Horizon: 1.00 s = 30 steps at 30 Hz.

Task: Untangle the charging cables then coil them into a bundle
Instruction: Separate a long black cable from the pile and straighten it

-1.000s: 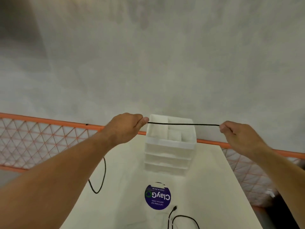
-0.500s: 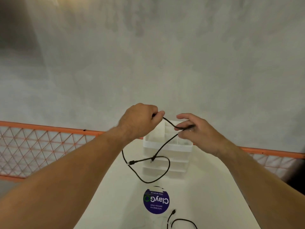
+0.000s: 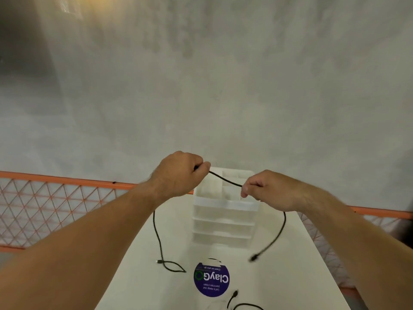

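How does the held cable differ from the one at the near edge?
The held cable is lifted between left hand and right hand, ends drooping; the near cable lies untouched on the table. The held cable shows both ends; the near cable runs out of frame. Both are thin, black.

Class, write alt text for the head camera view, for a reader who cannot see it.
A left hand and a right hand each pinch a black cable above a white table, a short span running between them and both ends trailing down. Behind them stands a white drawer organiser; a second cable lies at the near edge.
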Available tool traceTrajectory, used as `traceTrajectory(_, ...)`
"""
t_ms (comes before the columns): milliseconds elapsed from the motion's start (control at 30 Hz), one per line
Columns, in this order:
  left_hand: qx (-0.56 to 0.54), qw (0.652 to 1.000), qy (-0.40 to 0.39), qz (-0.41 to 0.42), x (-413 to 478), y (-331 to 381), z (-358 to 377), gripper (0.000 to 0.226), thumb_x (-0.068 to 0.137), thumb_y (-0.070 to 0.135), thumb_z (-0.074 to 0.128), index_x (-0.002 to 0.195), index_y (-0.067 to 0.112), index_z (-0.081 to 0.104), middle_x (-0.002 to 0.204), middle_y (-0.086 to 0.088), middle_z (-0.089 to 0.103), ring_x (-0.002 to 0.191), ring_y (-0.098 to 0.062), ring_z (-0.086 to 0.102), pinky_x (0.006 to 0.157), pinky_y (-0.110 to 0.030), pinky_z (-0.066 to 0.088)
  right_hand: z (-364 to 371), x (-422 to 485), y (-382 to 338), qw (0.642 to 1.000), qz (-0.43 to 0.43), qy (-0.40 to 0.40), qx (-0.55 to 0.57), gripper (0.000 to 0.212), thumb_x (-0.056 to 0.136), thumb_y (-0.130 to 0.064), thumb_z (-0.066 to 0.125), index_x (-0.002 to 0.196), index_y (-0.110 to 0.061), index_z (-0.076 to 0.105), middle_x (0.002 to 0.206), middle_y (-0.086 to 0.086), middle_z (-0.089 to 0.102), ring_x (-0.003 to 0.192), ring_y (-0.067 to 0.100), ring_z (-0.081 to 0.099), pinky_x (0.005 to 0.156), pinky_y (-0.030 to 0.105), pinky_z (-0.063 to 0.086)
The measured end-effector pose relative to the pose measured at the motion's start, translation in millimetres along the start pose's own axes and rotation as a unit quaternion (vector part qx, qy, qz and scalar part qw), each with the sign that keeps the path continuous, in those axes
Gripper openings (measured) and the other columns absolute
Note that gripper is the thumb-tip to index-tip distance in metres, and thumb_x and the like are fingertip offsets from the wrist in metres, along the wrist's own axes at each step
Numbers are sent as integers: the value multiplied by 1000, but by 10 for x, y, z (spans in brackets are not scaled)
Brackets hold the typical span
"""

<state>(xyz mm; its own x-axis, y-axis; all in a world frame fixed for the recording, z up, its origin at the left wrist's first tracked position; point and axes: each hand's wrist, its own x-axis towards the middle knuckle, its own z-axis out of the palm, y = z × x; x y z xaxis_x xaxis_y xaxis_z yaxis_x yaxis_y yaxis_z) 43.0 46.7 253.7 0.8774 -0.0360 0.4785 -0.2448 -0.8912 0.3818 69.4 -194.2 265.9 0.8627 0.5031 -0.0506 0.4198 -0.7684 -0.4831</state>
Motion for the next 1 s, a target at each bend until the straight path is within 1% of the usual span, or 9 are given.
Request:
traceTrajectory(100, -103, 993, -30, -45, 17, 38, 39, 50, 96, 38, 48, 56, 11, 38, 51, 4, 37, 45, -12, 33, 48, -24, 34, 15, 52, -28, 994, -26, 53, -87, 28, 99, -31, 46, 81, -23, 66, 77, -10, 60, 72, 11, 59, 66, 28, 49)
traceTrajectory(167, -149, 983, -64, -89, 59, 122, 34, 49, 99, 43, 42, 68, 8, 56, 57, 4, 49, 47, -11, 41, 51, -22, 38, 44, 87, -76, 984, -63, 110, -129, 34, 99, -34, 46, 71, -19, 58, 70, -2, 57, 69, 22, 57, 67, 38, 50)
traceTrajectory(300, -279, 932, -165, -162, 139, 288, 31, 44, 102, 44, 36, 91, 11, 64, 68, -2, 57, 47, -15, 49, 53, -28, 47, 28, 141, -239, 959, -115, 152, -210, 33, 101, -39, 40, 92, -20, 66, 76, -3, 61, 78, 20, 57, 74, 36, 48)
traceTrajectory(367, -297, 917, -195, -180, 161, 348, 26, 47, 102, 47, 36, 88, 11, 63, 66, 0, 51, 44, -13, 44, 49, -27, 42, 15, 185, -288, 961, -98, 171, -193, 33, 101, -40, 39, 98, -22, 67, 81, -2, 62, 79, 20, 58, 75, 37, 50)
traceTrajectory(467, -329, 910, -177, -179, 173, 379, 22, 46, 101, 47, 38, 76, 14, 58, 56, 7, 40, 43, -11, 30, 44, -23, 28, 19, 234, -310, 968, -79, 173, -165, 35, 102, -38, 38, 95, -19, 66, 82, -2, 61, 80, 19, 58, 76, 37, 50)
traceTrajectory(567, -249, 948, -156, -121, 153, 336, 35, 45, 100, 47, 40, 70, 17, 55, 54, 7, 38, 46, -14, 31, 47, -24, 28, 5, 227, -269, 983, -83, 138, -90, 35, 102, -34, 38, 85, -16, 63, 73, -4, 56, 72, 16, 53, 70, 33, 48)
traceTrajectory(633, -157, 976, -138, -68, 117, 287, 71, 45, 100, 47, 42, 70, 17, 58, 57, 5, 42, 52, -15, 40, 53, -27, 38, 13, 231, -226, 984, -95, 119, -87, 36, 102, -35, 40, 79, -17, 61, 68, -5, 53, 67, 15, 51, 68, 34, 47)
traceTrajectory(800, -40, 991, -125, 1, 77, 186, 144, 47, 100, 50, 38, 76, 15, 58, 73, 1, 61, 67, -18, 58, 68, -35, 49, 84, 299, -151, 963, -130, 134, -195, 44, 101, -40, 37, 60, -27, 37, 59, -7, 44, 58, 12, 43, 57, 30, 36)
traceTrajectory(1000, 30, 993, -106, 32, 99, 46, 121, 48, 100, 52, 31, 66, 21, 44, 64, 2, 54, 62, -19, 54, 61, -35, 45, -35, 369, -37, 960, -126, 143, -206, 42, 101, -38, 37, 61, -27, 40, 61, -5, 48, 63, 18, 49, 60, 34, 41)
